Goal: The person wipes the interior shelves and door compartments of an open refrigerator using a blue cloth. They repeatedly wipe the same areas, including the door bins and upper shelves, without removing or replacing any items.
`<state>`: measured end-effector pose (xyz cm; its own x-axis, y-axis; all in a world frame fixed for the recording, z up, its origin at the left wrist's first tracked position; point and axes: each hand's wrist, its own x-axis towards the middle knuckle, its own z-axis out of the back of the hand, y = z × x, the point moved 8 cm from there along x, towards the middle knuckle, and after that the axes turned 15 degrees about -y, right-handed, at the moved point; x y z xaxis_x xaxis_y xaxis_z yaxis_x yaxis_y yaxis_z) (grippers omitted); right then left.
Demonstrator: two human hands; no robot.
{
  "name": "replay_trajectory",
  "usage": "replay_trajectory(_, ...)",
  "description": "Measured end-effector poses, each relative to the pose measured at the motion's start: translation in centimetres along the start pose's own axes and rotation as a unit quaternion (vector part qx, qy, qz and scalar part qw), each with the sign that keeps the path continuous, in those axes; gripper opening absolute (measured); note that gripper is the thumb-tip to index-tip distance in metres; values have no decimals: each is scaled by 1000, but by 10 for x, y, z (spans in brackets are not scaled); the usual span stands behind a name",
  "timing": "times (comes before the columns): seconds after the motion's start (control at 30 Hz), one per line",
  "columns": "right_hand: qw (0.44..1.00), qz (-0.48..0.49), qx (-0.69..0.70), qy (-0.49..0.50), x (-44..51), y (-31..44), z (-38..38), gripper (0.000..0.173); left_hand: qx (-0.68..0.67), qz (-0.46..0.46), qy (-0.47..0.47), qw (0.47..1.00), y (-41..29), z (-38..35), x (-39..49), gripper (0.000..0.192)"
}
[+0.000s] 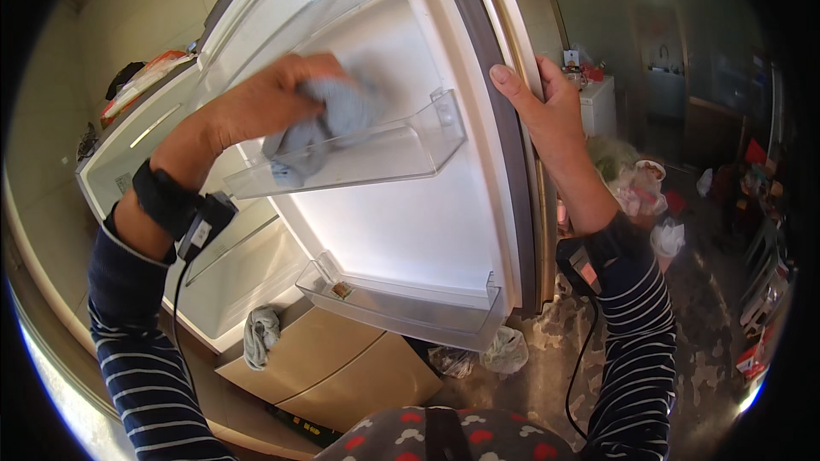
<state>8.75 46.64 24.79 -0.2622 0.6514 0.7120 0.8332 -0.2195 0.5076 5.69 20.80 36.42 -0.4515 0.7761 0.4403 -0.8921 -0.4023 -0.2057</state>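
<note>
My left hand (288, 93) is closed on a light blue cloth (343, 102), both blurred. Part of the cloth hangs inside a clear plastic door shelf (397, 147) on the inner side of an open refrigerator door (397, 230). My right hand (544, 99) grips the door's outer edge, thumb on the grey gasket side and fingers round the gold-coloured front. Below, a lower clear door shelf (410, 310) holds a small brown piece (341, 290). Another clear shelf (320, 6) is above.
Behind the door, the white refrigerator interior (256, 269) shows at left. A grey cloth (261, 336) drapes over the gold-coloured lower front (333, 365). Plastic bags (503, 349) lie on the floor below the door. At right are more bags (640, 192), a white cabinet (597, 105) and mixed items.
</note>
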Motion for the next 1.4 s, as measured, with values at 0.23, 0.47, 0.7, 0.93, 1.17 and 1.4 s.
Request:
replay_trajectory(0.23, 1000, 2, 18, 8, 0, 0, -1, 58, -90, -167, -85, 978, -37, -27, 15, 51)
replay_trajectory(0.47, 1000, 13, 17, -6, -1, 1, 2, 58, -97, -105, -34, 989, -28, -38, 9, 42)
replay_trajectory(0.7, 999, 6, -38, -2, -3, 5, 0, 60, -31, -130, 83, 988, -19, -30, -9, 56)
replay_trajectory(0.93, 999, -3, 48, 12, -9, 5, 1, 50, -33, -58, 248, 967, 58, -9, -8, 41)
replay_trajectory(1.17, 998, 26, -28, -42, -11, 15, 4, 69, -144, 134, 107, 975, 161, 23, -50, 51)
replay_trajectory(1.4, 998, 30, -29, -51, 2, -7, 9, 72, 37, 16, 40, 998, 110, 7, -13, 31)
